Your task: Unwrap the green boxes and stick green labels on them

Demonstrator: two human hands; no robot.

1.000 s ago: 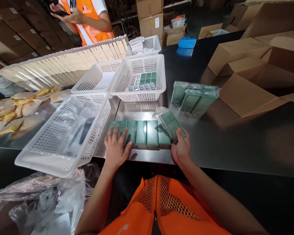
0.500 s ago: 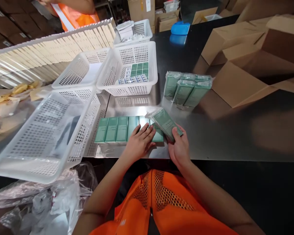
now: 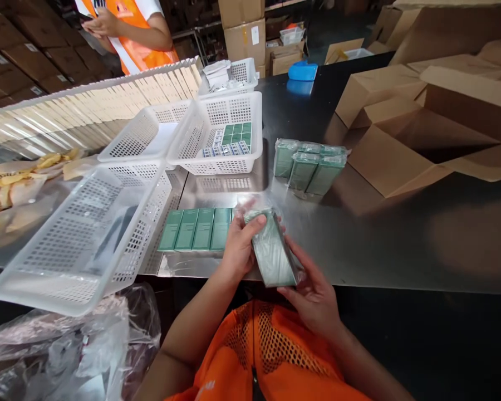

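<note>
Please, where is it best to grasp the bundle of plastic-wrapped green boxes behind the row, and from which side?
Probably from above, across the short width of the wrapped bundle, fingers on its two long sides. It lies flat on the metal table, and the loose film offers no firm hold.

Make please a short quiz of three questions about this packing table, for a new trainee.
1. True or false: both hands, left hand and right hand, hold the plastic-wrapped green pack.
2. Where does the row of green boxes lie? A) inside a basket B) flat on the metal table C) in a carton
3. Fill in: the tilted white basket stands to the ____ of the row.

Key: 1 true; 2 B; 3 left.
</note>
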